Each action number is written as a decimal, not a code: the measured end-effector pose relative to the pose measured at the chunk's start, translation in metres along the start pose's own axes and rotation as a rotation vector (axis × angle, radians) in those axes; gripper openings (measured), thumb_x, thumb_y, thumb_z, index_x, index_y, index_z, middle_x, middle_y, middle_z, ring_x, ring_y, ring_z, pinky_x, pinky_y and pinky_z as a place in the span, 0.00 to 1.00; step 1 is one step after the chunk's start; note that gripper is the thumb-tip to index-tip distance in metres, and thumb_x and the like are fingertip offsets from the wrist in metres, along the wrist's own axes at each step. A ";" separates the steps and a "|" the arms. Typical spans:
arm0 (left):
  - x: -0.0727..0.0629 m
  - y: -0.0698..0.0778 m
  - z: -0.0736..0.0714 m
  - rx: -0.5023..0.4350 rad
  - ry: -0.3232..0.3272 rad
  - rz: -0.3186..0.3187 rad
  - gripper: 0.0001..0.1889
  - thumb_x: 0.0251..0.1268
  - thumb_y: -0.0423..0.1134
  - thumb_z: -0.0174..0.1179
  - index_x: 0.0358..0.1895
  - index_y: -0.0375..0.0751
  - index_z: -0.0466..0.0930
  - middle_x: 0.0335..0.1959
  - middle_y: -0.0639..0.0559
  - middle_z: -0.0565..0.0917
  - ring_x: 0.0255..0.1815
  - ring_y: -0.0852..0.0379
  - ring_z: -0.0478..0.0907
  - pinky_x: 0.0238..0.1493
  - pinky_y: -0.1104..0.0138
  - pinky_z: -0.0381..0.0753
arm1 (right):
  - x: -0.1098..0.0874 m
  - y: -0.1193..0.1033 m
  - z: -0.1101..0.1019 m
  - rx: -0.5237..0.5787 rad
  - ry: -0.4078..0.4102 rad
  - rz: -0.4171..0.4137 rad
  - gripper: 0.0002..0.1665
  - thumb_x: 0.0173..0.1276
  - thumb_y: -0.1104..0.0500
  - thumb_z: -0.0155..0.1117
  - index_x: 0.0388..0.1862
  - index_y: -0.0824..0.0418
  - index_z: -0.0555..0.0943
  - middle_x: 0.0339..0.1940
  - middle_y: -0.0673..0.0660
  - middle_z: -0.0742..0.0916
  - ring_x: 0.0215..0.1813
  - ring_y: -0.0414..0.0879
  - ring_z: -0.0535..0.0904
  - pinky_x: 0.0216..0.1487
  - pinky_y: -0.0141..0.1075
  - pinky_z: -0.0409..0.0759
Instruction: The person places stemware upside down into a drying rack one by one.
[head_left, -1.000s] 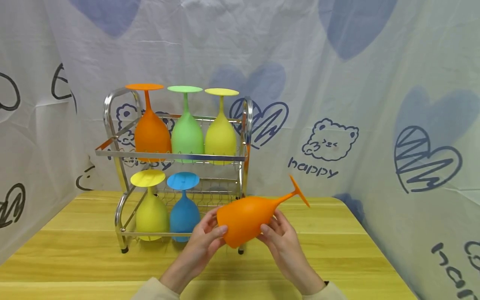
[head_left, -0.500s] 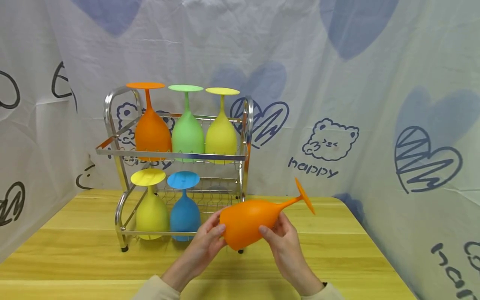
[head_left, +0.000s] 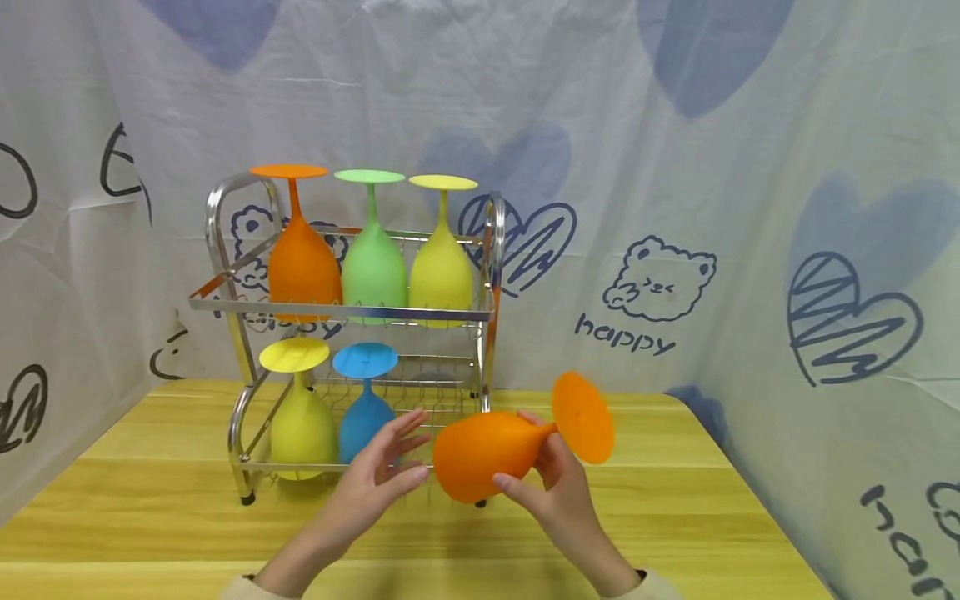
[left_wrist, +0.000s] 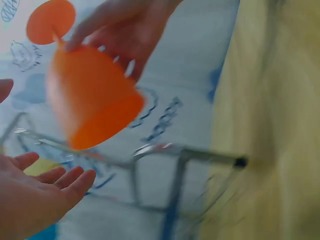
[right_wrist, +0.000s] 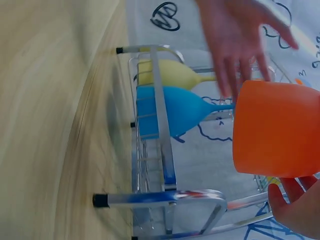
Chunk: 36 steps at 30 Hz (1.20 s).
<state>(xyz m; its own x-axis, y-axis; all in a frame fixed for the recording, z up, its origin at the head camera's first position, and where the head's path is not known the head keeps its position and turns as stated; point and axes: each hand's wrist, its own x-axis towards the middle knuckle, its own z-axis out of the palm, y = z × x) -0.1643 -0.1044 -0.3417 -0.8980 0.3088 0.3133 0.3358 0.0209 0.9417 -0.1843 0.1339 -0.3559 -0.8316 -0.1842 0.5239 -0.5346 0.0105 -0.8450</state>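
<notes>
My right hand holds an orange goblet by the bowl near its stem, thumb on the near side. The goblet lies tilted on its side, mouth toward the left, its round foot up at the right. Left of it, my left hand is off the goblet, fingers spread and slightly bent. In the left wrist view the goblet's open mouth faces my left fingers across a gap. Behind the hands stands a two-tier metal rack; a blue goblet is upside down on its lower tier.
Beside the blue goblet, a yellow goblet stands inverted on the lower tier. Orange, green and yellow goblets stand inverted on the upper tier. The rack rests on a wooden table before a printed cloth.
My left hand has let go of the orange goblet's rim and moved left. The right hand has turned the goblet, its foot swinging toward the camera. The rack's goblets have not moved.
</notes>
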 end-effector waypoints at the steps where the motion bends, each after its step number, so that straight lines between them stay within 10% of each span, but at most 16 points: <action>1: -0.004 0.004 -0.004 0.046 0.010 0.038 0.32 0.70 0.34 0.55 0.74 0.36 0.54 0.73 0.37 0.58 0.70 0.36 0.59 0.64 0.48 0.67 | 0.000 0.002 0.001 -0.020 -0.005 -0.041 0.38 0.56 0.73 0.70 0.65 0.71 0.67 0.57 0.64 0.80 0.54 0.44 0.79 0.57 0.32 0.77; 10: -0.039 0.022 -0.045 0.352 0.217 0.228 0.34 0.66 0.27 0.58 0.74 0.40 0.56 0.71 0.42 0.63 0.66 0.62 0.65 0.60 0.76 0.67 | 0.008 0.007 0.012 -0.137 -0.007 -0.335 0.44 0.45 0.79 0.74 0.62 0.69 0.66 0.55 0.68 0.78 0.54 0.47 0.78 0.54 0.35 0.79; 19: -0.057 0.005 -0.111 0.427 0.563 0.028 0.28 0.76 0.39 0.50 0.75 0.46 0.57 0.70 0.49 0.66 0.56 0.75 0.68 0.50 0.84 0.70 | 0.013 -0.018 0.022 -0.260 -0.011 -0.374 0.37 0.44 0.78 0.75 0.55 0.78 0.70 0.50 0.70 0.81 0.50 0.59 0.79 0.54 0.38 0.79; 28: -0.059 -0.024 -0.147 0.472 0.653 -0.204 0.32 0.76 0.49 0.48 0.76 0.41 0.52 0.70 0.30 0.60 0.62 0.28 0.65 0.38 0.87 0.69 | 0.024 -0.015 0.032 -0.236 -0.056 -0.385 0.33 0.45 0.76 0.76 0.51 0.75 0.72 0.43 0.68 0.83 0.43 0.59 0.81 0.46 0.41 0.82; 32: -0.053 -0.035 -0.158 0.482 0.642 -0.251 0.32 0.76 0.51 0.46 0.75 0.38 0.55 0.70 0.30 0.62 0.64 0.31 0.64 0.55 0.71 0.75 | 0.028 -0.014 0.035 -0.235 -0.072 -0.345 0.32 0.48 0.74 0.76 0.51 0.72 0.71 0.44 0.66 0.83 0.44 0.55 0.80 0.45 0.41 0.82; 36: -0.044 -0.043 -0.166 0.438 0.613 -0.275 0.32 0.76 0.52 0.45 0.74 0.34 0.56 0.70 0.30 0.62 0.66 0.39 0.64 0.64 0.41 0.62 | 0.034 0.000 0.037 -0.233 -0.081 -0.238 0.33 0.51 0.70 0.76 0.55 0.66 0.72 0.49 0.58 0.83 0.49 0.49 0.80 0.52 0.41 0.80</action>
<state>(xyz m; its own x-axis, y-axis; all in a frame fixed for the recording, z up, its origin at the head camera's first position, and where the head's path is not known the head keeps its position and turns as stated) -0.1864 -0.2773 -0.3759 -0.9185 -0.3359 0.2087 0.0471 0.4312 0.9010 -0.2072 0.0914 -0.3425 -0.6702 -0.2856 0.6851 -0.7397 0.1808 -0.6482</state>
